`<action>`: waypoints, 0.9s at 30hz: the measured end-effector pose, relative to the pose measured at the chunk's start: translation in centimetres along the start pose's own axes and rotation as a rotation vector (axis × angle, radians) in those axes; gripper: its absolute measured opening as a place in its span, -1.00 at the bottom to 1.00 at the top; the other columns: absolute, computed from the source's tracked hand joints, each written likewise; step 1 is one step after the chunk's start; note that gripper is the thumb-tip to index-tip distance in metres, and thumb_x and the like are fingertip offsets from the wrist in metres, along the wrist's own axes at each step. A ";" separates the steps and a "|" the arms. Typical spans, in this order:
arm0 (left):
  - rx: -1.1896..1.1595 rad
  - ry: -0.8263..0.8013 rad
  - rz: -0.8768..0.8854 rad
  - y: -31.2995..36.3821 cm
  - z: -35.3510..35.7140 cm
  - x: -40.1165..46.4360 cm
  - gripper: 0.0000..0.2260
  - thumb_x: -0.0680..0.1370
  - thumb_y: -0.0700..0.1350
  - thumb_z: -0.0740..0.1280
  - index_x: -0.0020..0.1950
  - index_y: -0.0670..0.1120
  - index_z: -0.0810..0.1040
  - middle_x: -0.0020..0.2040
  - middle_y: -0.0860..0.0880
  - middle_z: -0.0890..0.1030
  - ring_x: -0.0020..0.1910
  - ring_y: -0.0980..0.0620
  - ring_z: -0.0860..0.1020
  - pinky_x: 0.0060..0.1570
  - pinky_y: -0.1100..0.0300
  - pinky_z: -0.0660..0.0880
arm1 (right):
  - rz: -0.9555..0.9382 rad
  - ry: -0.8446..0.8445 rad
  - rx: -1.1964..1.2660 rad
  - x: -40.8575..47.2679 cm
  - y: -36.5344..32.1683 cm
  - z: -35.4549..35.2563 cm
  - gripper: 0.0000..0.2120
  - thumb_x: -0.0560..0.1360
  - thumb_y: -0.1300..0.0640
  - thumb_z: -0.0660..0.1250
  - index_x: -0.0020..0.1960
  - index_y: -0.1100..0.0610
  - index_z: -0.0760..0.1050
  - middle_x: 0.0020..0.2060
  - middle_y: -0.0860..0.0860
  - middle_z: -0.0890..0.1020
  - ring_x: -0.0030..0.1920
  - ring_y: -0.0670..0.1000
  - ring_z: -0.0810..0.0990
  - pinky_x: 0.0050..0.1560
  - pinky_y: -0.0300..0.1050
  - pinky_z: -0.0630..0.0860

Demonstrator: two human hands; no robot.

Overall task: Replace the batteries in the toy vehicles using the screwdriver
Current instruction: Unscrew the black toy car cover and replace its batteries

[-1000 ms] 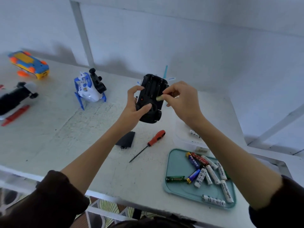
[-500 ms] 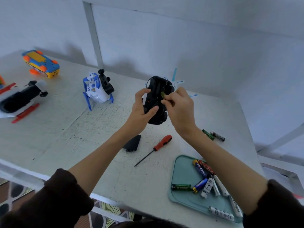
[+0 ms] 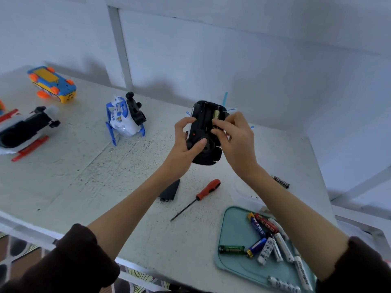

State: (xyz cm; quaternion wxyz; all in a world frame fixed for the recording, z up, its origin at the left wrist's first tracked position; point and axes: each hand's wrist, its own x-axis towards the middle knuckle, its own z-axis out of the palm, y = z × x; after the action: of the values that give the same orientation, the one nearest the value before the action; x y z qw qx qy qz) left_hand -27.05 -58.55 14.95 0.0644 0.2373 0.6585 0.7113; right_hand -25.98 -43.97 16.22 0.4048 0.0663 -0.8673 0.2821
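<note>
The left hand point(image 3: 186, 144) gripped a black toy point(image 3: 206, 134) from its left side, underside up, above the tabletop point(image 3: 84, 176) near the middle of the scene; the thumb lay across the toy's near half and the fingers curled around the far left edge. The right hand point(image 3: 237, 140) reached in from the right, its fingers point(image 3: 220, 125) closed on a gold battery point(image 3: 216, 115) that sat in the open compartment at the toy's far end; how far the battery was seated could not be told, as the fingertips covered its near end.

Below the hands, a screwdriver point(image 3: 197, 197) with a red handle lay loose on the tabletop, its tip pointing near and left. Just left of it lay a black cover point(image 3: 170, 191). At the near right, a teal tray point(image 3: 234, 231) held a loose scatter of batteries point(image 3: 266, 240), partly hidden by the right forearm. A single dark battery point(image 3: 281, 182) lay on the tabletop beyond that forearm, well apart from the tray.

On the left stood other toys: a blue and white one point(image 3: 123, 119) in the middle distance, an orange and blue one point(image 3: 51, 84) at the far left, and a black one with red parts point(image 3: 25, 132) at the left edge.
</note>
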 end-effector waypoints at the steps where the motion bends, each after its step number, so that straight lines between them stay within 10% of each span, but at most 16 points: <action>1: -0.017 -0.001 0.000 0.0 0.0 0.0 -0.61 0.61 -0.30 0.19 0.29 0.06 0.13 -0.02 -0.11 0.47 -0.18 0.13 0.62 -0.13 0.23 0.57 | 0.000 0.004 -0.014 0.1 0.2 -0.1 -0.82 0.42 0.24 0.38 0.00 0.24 0.62 -0.17 0.15 0.48 -0.12 0.03 0.41 -0.09 -0.46 0.31; 7: -0.104 -0.016 0.001 0.4 0.2 0.0 -0.64 0.62 -0.30 0.16 0.26 0.07 0.14 0.01 -0.15 0.50 -0.15 0.10 0.63 -0.15 0.25 0.57 | 0.111 -0.159 0.281 1.1 0.8 -1.3 -0.79 0.44 0.19 0.39 0.07 0.12 0.60 0.29 0.03 0.37 0.28 0.04 0.41 0.24 -0.16 0.43; 20: -0.047 -0.033 0.001 0.4 0.4 -0.6 -0.63 0.61 -0.28 0.20 0.24 0.12 0.19 0.04 -0.18 0.48 -0.13 0.05 0.62 -0.11 0.20 0.58 | 0.280 -0.111 0.452 1.4 -0.2 -1.9 -0.81 0.31 0.39 0.45 -0.12 0.20 0.59 0.05 0.06 0.47 0.04 -0.01 0.52 -0.18 -0.35 0.54; 27: -0.051 -0.074 -0.004 -0.2 0.8 -1.0 -0.63 0.61 -0.27 0.20 0.24 0.14 0.17 0.09 -0.20 0.49 -0.08 -0.03 0.63 -0.04 0.10 0.60 | 0.268 -0.289 0.305 0.7 -0.1 -4.8 -0.64 0.41 0.12 0.42 0.20 -0.02 0.51 0.17 0.01 0.41 0.22 -0.05 0.42 0.23 -0.13 0.43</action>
State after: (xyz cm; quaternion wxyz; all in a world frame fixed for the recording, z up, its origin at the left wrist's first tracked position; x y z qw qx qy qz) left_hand -25.91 -58.20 14.53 0.0962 0.2605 0.6376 0.7186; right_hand -23.18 -41.33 19.21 0.2207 0.0505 -0.8647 0.4484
